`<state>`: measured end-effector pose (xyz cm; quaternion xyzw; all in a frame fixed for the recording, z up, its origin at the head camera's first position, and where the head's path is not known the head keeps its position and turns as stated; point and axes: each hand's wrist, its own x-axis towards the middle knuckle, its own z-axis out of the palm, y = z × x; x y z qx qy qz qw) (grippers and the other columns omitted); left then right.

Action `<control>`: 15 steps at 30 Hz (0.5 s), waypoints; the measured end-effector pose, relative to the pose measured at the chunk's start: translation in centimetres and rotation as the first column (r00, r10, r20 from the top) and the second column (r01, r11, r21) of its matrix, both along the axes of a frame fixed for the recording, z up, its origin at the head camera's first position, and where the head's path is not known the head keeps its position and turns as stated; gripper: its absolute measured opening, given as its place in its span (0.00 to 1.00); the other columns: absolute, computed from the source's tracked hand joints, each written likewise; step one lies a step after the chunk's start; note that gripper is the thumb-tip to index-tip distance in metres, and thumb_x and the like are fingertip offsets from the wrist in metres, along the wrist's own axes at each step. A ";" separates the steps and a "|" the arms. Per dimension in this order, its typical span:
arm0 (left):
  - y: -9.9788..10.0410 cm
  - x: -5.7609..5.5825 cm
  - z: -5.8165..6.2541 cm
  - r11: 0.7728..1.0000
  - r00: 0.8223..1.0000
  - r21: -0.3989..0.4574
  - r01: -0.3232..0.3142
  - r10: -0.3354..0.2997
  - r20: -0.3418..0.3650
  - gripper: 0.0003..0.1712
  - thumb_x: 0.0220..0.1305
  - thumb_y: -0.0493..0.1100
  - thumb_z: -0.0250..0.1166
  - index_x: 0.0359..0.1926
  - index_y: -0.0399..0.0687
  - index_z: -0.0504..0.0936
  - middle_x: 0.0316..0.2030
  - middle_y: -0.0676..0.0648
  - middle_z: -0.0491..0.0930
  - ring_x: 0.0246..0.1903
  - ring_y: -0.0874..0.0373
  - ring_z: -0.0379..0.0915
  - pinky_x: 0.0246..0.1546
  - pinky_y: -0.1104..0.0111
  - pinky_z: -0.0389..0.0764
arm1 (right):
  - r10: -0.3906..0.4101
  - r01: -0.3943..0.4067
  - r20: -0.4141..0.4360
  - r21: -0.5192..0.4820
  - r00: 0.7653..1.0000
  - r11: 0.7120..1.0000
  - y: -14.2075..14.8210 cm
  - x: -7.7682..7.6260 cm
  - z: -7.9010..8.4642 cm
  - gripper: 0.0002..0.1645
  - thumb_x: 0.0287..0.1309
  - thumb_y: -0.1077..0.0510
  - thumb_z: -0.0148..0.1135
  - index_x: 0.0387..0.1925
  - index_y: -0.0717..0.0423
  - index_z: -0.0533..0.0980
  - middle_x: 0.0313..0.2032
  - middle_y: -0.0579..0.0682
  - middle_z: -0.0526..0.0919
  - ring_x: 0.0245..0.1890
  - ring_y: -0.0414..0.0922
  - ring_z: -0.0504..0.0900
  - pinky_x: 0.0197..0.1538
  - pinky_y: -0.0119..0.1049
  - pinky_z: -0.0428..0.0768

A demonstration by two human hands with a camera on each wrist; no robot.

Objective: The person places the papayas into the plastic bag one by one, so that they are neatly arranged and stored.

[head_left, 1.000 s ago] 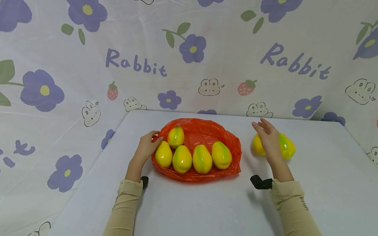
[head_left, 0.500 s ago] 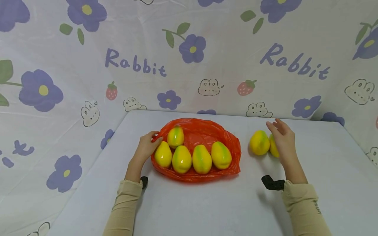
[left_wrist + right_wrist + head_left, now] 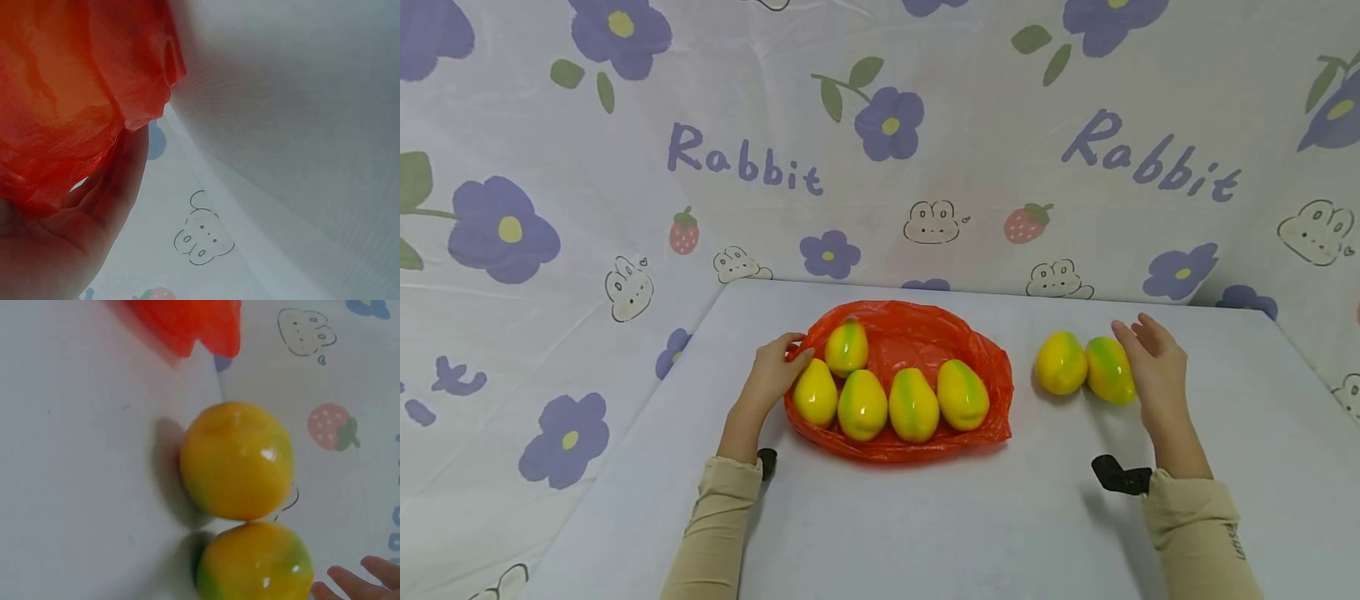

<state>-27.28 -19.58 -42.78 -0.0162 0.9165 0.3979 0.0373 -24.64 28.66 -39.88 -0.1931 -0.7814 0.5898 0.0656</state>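
A red plastic bag (image 3: 898,450), its mouth spread wide, holds several glossy yellow fruits (image 3: 862,405) with green streaks, plump and pear-like in shape. My left hand (image 3: 772,372) pinches the bag's left rim, thumb on the inner side. In the left wrist view, fingers (image 3: 128,165) lie against the outside of the red plastic. Two more such fruits, a left one (image 3: 1061,363) and a right one (image 3: 1109,370), sit side by side on the table. My right hand (image 3: 1163,379) is just right of the second, fingers loosely bent and holding nothing.
A white table (image 3: 925,533) carries everything. Behind it hangs a cloth backdrop (image 3: 970,150) printed with purple flowers, rabbits and strawberries. A black wrist mount (image 3: 1120,477) juts inward from the right cuff.
My right hand has moved to the right, past the two fruits on the table, uncovering them. My left hand keeps its grip on the bag's rim.
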 end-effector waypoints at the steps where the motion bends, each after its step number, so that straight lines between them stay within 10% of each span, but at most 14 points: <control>1: 0.0 0.0 0.0 1.000 1.000 0.000 0.000 0.000 -0.002 0.27 0.72 0.50 0.55 0.67 0.45 0.68 0.59 0.36 0.74 0.53 0.43 0.73 0.58 0.52 0.79 | -0.007 0.007 0.004 -0.004 1.000 1.000 0.2 0.0 -0.2 0.46 0.66 0.35 0.50 0.77 0.45 0.48 0.77 0.52 0.50 0.77 0.50 0.51 0.77 0.46 0.53; 15: -0.1 -0.2 -0.2 1.000 1.000 -0.003 -0.004 0.004 0.012 0.28 0.72 0.51 0.55 0.68 0.46 0.67 0.59 0.37 0.73 0.53 0.44 0.72 0.58 0.52 0.78 | -0.036 0.039 0.064 -0.048 0.997 0.998 1.7 0.1 -3.2 0.47 0.66 0.35 0.50 0.77 0.49 0.47 0.78 0.54 0.45 0.78 0.53 0.45 0.78 0.48 0.51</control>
